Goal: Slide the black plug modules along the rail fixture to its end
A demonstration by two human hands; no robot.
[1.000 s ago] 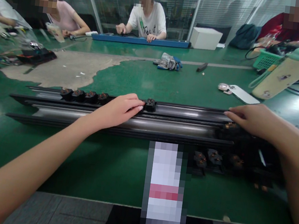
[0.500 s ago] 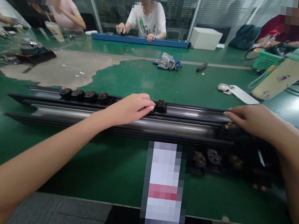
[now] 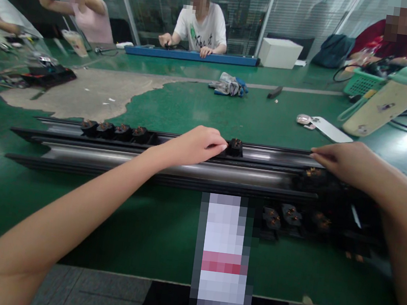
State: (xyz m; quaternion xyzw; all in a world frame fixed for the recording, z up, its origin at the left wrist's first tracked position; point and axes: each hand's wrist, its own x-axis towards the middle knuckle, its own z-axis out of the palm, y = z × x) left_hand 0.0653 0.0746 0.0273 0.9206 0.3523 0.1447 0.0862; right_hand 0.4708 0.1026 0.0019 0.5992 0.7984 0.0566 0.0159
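Note:
My left hand (image 3: 204, 145) reaches over the far black rail (image 3: 273, 155), its fingers closed at the left side of a black socket module (image 3: 236, 147) that sits in the channel. The fingertips hide part of that module. Towards the right end of the same rail, my right hand (image 3: 347, 160) pinches the far edge between thumb and fingers. More black socket modules (image 3: 122, 131) sit in a row in the rail's left part. A second black rail (image 3: 172, 166) with a shiny inside lies parallel, closer to me.
Loose socket modules (image 3: 292, 214) lie in front of the rails at right. A blurred-out pale object (image 3: 225, 234) is at the near table edge. Beyond are gloves (image 3: 230, 84), a white phone (image 3: 330, 129) and a cream bottle (image 3: 387, 106). Across the table, a person handles a blue bar (image 3: 193, 56).
My left hand has moved right along the far rail, and the socket module has slid right with it. My right hand stays nearly still. A person at the far left has raised their arms.

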